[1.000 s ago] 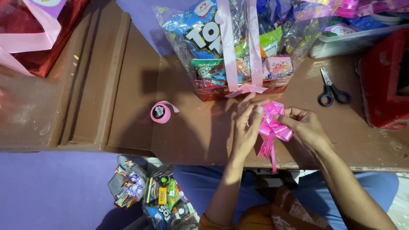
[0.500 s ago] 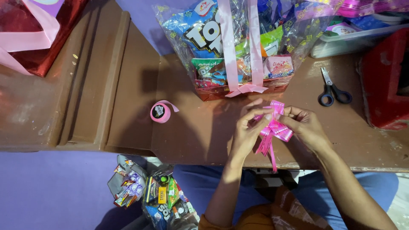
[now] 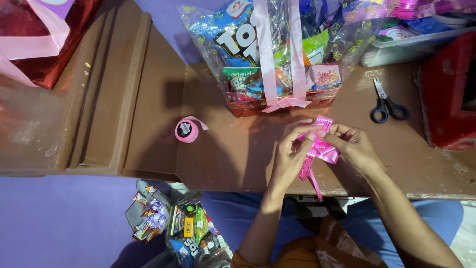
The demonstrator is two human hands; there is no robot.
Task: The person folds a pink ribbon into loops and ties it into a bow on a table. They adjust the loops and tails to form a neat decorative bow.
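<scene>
Desk (image 3: 223, 154) of brown wood bears a clear-wrapped snack hamper (image 3: 277, 54) tied with pink ribbon, standing at the far edge. A red box (image 3: 448, 94) sits at the right, scissors (image 3: 388, 103) lie just beside it, and a pink ribbon roll (image 3: 187, 130) rests left of the hands. Left hand (image 3: 290, 156) and right hand (image 3: 353, 146) meet over the desk in front of the hamper, fingers of both pinching a pink bow (image 3: 320, 149) between them, its tail hanging toward the near edge
</scene>
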